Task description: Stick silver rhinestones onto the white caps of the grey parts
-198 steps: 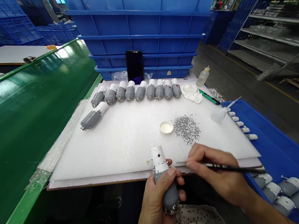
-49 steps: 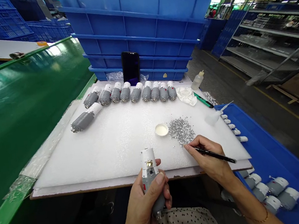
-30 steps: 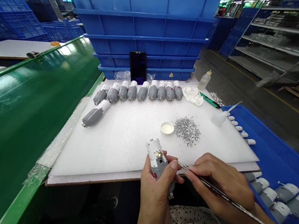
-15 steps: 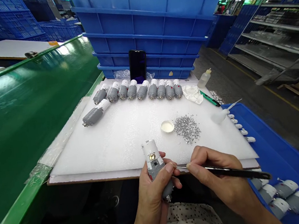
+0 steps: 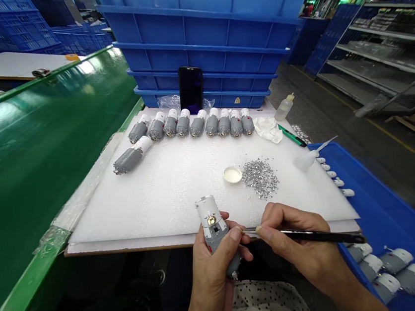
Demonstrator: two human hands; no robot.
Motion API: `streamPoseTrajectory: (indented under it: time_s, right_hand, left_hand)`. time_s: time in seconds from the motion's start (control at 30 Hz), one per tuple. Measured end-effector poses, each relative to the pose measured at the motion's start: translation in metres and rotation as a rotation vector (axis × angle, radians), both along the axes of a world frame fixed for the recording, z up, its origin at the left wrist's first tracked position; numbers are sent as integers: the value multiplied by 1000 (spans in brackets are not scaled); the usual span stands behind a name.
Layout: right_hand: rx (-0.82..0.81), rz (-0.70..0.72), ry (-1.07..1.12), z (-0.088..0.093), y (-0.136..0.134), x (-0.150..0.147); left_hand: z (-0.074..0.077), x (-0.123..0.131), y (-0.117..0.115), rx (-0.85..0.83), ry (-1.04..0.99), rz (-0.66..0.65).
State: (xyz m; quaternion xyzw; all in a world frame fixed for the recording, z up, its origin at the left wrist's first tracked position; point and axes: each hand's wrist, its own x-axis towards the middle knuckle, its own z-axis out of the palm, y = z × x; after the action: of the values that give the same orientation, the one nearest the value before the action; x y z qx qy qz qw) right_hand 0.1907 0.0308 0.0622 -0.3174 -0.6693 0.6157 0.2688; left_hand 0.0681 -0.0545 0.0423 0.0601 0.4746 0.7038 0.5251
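Note:
In my left hand (image 5: 214, 259) a grey and white spacecraft model (image 5: 209, 212) is held tilted, its white end pointing away from me. A gold round part shows on its side. My right hand (image 5: 302, 244) grips slim black tweezers (image 5: 314, 234) like a pen. Their thin metal tip reaches my left thumb and fingertips beside the model; whatever is at the tip is too small to make out. Beyond my hands lie a small white dish (image 5: 232, 174) with pale contents and a scattered pile of tiny silver pieces (image 5: 260, 178).
Several similar models (image 5: 182, 123) stand in a row before a phone (image 5: 191, 90) and stacked blue crates (image 5: 203, 48); one model (image 5: 132, 155) lies nearer left. At right are crumpled tissue (image 5: 267, 129), a green cutter (image 5: 292, 135), bottles (image 5: 284, 107) and a blue bin (image 5: 394, 214) holding more models.
The black handle end of the tweezers has shifted slightly left and up with my right hand. The model has tilted slightly in my left hand.

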Motion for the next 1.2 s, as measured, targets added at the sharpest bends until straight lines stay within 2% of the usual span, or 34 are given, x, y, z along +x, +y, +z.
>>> streamPoseTrajectory:
  time_s: [0.17, 0.27, 0.43, 0.53, 0.63, 0.9, 1.2]
  right_hand:
    - [14, -6, 5, -2, -3, 0]
    - [75, -23, -34, 0, 5, -1]
    - [386, -131, -266, 7, 53, -19]
    - [448, -99, -366, 7, 85, -35]
    - [492, -35, -448, 6, 102, -48]
    - [586, 78, -606, 11, 102, -61]
    - [644, 94, -639, 9, 102, -64]
  left_hand:
    - [-1, -2, -1, 4, -19, 12]
    - [-1, -5, -1, 9, -38, 15]
    - [-2, -9, -4, 6, -39, -46]
    - [-5, -8, -7, -33, 5, -106]
    - [-7, -8, -10, -56, 41, -128]
    - [-8, -12, -12, -68, 66, -148]
    - [-4, -13, -16, -93, 45, -141]
